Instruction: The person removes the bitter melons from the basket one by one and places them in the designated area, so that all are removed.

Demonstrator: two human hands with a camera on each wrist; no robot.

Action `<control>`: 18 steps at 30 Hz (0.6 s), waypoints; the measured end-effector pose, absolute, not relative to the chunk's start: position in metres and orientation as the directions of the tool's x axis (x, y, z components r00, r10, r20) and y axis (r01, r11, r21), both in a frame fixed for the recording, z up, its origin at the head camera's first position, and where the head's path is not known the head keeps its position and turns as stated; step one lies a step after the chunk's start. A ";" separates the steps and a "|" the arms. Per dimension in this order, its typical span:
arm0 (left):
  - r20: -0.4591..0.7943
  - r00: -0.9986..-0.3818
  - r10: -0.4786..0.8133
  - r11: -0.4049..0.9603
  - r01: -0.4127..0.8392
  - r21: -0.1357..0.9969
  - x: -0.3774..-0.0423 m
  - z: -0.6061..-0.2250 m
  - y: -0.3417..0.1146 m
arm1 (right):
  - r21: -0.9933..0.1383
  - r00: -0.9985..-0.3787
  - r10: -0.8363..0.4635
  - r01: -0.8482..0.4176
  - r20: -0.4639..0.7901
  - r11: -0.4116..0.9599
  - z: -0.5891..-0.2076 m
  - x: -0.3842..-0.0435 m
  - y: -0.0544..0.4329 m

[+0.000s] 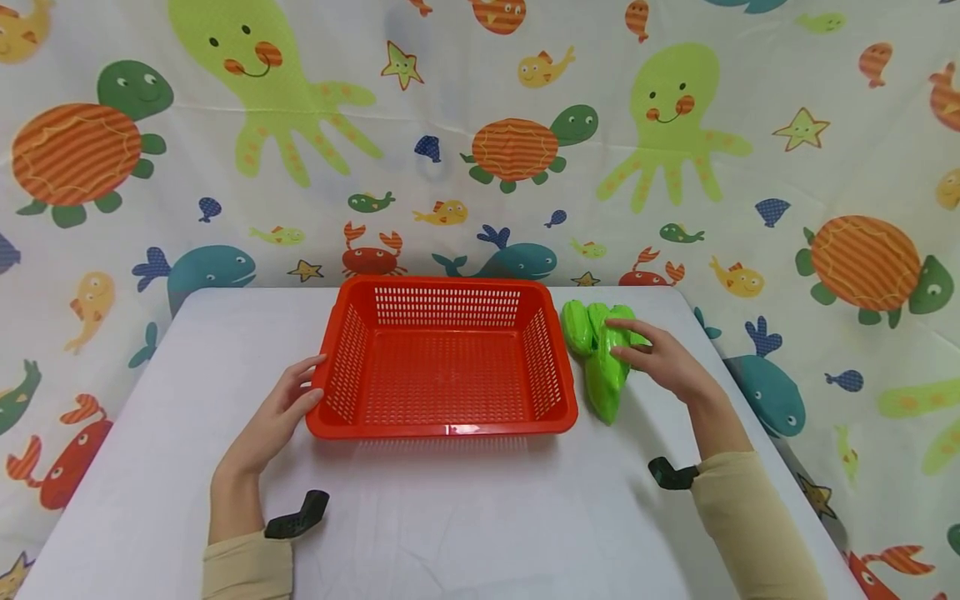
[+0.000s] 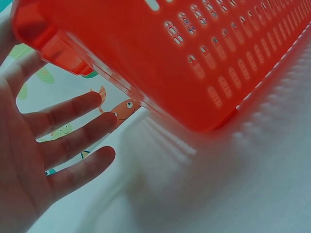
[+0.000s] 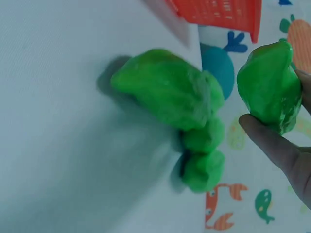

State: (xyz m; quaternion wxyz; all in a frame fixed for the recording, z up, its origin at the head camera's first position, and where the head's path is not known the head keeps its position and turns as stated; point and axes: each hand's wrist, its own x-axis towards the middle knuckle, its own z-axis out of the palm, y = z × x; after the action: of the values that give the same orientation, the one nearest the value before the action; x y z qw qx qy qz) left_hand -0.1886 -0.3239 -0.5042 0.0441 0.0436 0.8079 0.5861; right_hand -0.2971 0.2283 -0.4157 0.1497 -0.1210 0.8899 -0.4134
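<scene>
A red plastic basket with slotted walls stands in the middle of the table. At its left rim is my left hand, touching the edge; in the left wrist view several fingers are straight and apart from the basket wall. My right hand, to the right of the basket, pinches a glossy green fruit-like piece between thumb and fingers, raised above the table. Beneath it lies a larger pointed green piece, beside smaller green pieces. Their exact kind cannot be told.
The white table ends at a back edge, where a cloth printed with sea animals hangs. The green pieces lie close to the basket's right wall. A black wrist mount sticks out from each sleeve.
</scene>
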 end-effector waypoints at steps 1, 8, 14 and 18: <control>-0.021 -0.992 0.121 0.309 0.018 0.951 -0.189 -0.504 -0.324 | -0.771 -0.925 -0.339 -0.089 -0.171 0.630 -0.418 -0.296 0.233; -0.021 -0.993 0.118 0.312 0.017 0.950 -0.189 -0.505 -0.324 | -0.768 -0.922 -0.327 -0.052 -0.209 0.638 -0.430 -0.291 0.258; -0.025 -0.993 0.119 0.308 0.013 0.951 -0.189 -0.505 -0.323 | -0.744 -0.894 -0.304 0.047 -0.329 0.667 -0.442 -0.286 0.274; -0.016 -0.992 0.122 0.318 0.024 0.948 -0.189 -0.503 -0.323 | -0.731 -0.880 -0.313 0.055 -0.357 0.680 -0.450 -0.284 0.280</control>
State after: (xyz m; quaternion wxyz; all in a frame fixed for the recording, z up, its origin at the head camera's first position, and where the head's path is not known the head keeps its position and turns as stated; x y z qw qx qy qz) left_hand -0.1887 -0.3232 -0.5034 0.0421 0.0452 0.8107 0.5822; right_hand -0.2842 0.2797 -0.4497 0.2338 -0.0729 0.8863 -0.3930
